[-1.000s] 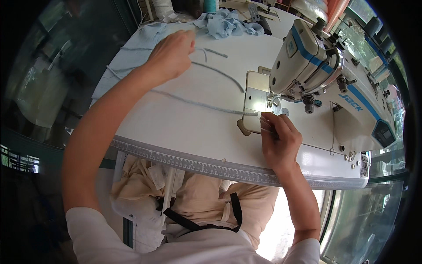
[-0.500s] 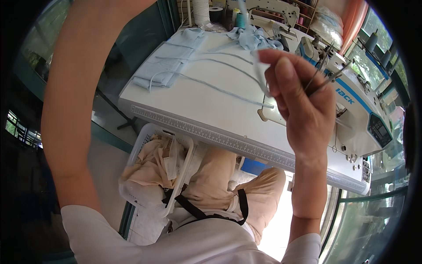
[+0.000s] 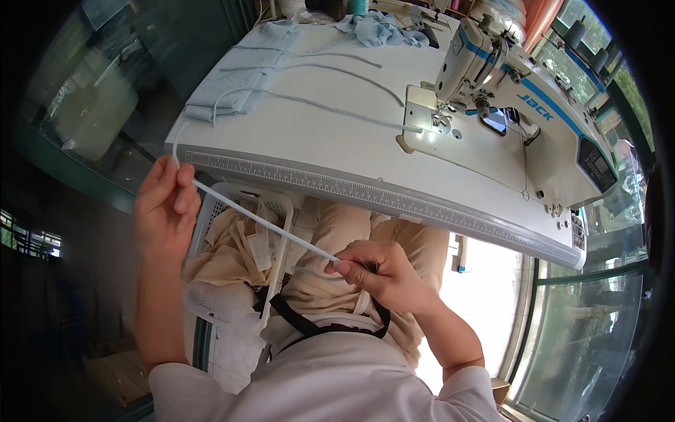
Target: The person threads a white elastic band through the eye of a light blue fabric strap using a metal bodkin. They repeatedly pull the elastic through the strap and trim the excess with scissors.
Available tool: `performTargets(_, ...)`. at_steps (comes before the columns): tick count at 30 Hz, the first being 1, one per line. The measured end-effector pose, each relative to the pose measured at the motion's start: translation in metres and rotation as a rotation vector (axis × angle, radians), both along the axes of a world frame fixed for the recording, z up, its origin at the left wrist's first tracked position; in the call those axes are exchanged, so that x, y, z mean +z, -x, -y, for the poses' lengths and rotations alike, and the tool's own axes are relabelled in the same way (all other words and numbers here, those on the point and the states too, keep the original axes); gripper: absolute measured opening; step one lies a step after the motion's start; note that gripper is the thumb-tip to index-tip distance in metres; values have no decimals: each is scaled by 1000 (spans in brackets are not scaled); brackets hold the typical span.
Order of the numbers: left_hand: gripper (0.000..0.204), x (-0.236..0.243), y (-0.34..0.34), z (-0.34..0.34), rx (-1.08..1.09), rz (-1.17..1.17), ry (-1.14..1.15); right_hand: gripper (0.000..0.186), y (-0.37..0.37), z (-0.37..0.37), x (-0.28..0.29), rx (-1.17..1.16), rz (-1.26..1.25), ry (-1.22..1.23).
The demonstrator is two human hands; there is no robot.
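Both of our hands are gripping one thin, pale strip (image 3: 260, 220) of fabric cord, pulled taut in the air below the front edge of the table (image 3: 337, 133). Our left hand (image 3: 165, 207) is pinching its upper end between thumb and fingers, just beside the table's left corner, while our right hand (image 3: 376, 271) is closing on the lower end over our lap, fingers curled tight. Between the two, the strip is running as a straight diagonal line, its long axis slanting from upper left down to lower right, pointing toward the right hand's fingertips. Beyond the left hand, it is curving up over the table edge toward a stack of light blue fabric pieces (image 3: 235, 84) lying on the table's left side. It is looking narrow, whitish-blue, smooth and flat like a tape. Beneath it, we are seeing a white plastic basket (image 3: 232, 211) holding beige cloth. A white and blue sewing machine (image 3: 520, 105) is standing on the right of the table, well apart from both hands.
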State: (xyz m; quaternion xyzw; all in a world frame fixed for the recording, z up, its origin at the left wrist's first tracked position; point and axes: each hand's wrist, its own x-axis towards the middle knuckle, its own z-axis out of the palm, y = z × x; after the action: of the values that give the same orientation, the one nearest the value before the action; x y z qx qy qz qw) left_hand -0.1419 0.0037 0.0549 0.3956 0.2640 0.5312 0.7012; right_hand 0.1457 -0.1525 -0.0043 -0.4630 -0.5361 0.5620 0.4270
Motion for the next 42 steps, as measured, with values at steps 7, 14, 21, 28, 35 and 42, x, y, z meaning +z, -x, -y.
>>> performTargets(7,8,-166,70,20,227,-6,399,13,-30,55,-52,-190,100,68)
performTargets(14,6,-283,66,26,379,-92,687,20,-38,76,-55,-235,476,-20)
performTargets(21,39,-215,-45,45,226,-1508,-700,14,-39,92,-53,-347,427,13)
performTargets(28,19,-62,-156,110,-916,-785,-71,18,-45,75,-19,-386,333,-17)
performTargets(35,13,-80,-138,100,-871,-715,-145,17,-57,80,-40,-443,159,72)
performTargets(42,10,-167,-1,41,-548,-1087,-67,18,-80,93,-64,-467,137,190)
